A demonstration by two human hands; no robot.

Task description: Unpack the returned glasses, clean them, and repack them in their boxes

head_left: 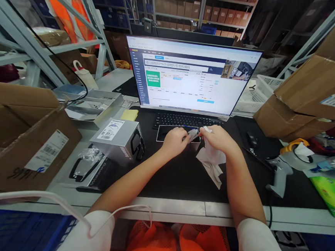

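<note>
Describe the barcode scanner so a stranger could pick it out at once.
Start at the big lit computer monitor, then follow the black desk mat to its right edge. There lies the grey pistol-shaped handheld barcode scanner, beside the black mouse; only it has a handle and trailing cable.

dim warehouse light, glaring monitor (pixel 188 77), wide-angle bending at edges

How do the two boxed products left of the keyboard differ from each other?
The silver box stands upright and bare with a barcode label on top. The black box lies flat, nearer the desk edge, inside clear plastic wrap. Both show the same glasses-shaped picture and sit left of the left hand.
</note>
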